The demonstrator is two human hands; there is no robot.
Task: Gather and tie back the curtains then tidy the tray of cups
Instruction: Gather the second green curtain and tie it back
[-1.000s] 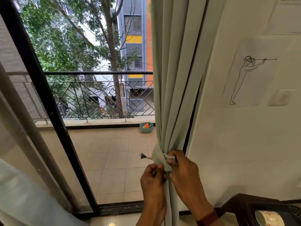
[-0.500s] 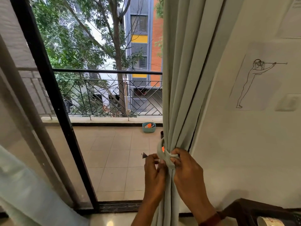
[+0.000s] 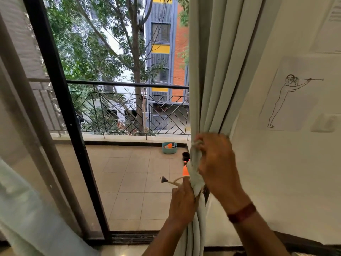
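A pale grey-green curtain (image 3: 210, 71) hangs gathered into a bunch beside the white wall. A fabric tieback (image 3: 196, 174) of the same colour is wrapped round the bunch. My right hand (image 3: 215, 163) grips the gathered curtain and the upper end of the tieback. My left hand (image 3: 181, 199) pinches the tieback's lower end just under the knot, beside a cord (image 3: 174, 182) with a small dark tip. The tray of cups is out of view.
A black door frame (image 3: 62, 115) stands at the left, with a sheer curtain (image 3: 27, 209) at the lower left. The tiled balcony holds a teal tub (image 3: 169, 147) by the railing (image 3: 129, 85). A line drawing (image 3: 287, 100) hangs on the wall. Dark furniture (image 3: 302, 242) shows bottom right.
Both hands have risen along the curtain. My right hand has moved up above the knot, while the left stays below it. The view has swung left and up, hiding the tray.
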